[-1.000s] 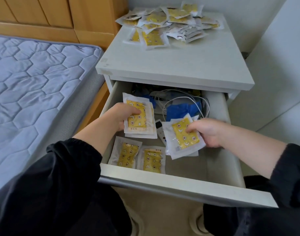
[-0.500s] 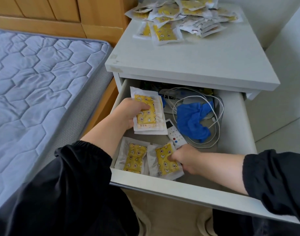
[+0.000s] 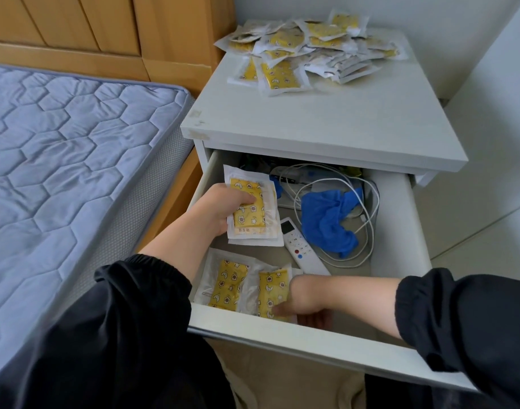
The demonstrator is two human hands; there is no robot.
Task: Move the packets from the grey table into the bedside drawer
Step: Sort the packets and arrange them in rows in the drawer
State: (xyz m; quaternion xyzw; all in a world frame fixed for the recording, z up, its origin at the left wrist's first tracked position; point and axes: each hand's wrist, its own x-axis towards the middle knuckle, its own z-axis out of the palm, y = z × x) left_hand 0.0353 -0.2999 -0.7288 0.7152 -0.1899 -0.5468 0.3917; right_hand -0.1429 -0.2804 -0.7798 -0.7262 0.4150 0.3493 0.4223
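A heap of several yellow-and-white packets (image 3: pixel 309 51) lies at the back of the grey table (image 3: pixel 326 122). Below it the bedside drawer (image 3: pixel 312 335) stands pulled out. My left hand (image 3: pixel 223 208) is inside at the left and grips a small stack of packets (image 3: pixel 253 214). My right hand (image 3: pixel 306 302) reaches into the front of the drawer, its fingers on a packet (image 3: pixel 272 290) lying flat. Another packet (image 3: pixel 226 281) lies just left of that one at the front left corner.
The drawer also holds a white remote (image 3: pixel 300 249), a crumpled blue glove (image 3: pixel 329 222) and coiled white cables (image 3: pixel 368 208). A bed with a blue quilted mattress (image 3: pixel 61 172) is close on the left, a wooden headboard (image 3: pixel 105 33) behind it. A white wall rises at the right.
My right hand carried its packet from the drawer's middle down to the front and laid it on the packet there. My left hand stays on its stack. The view moved closer.
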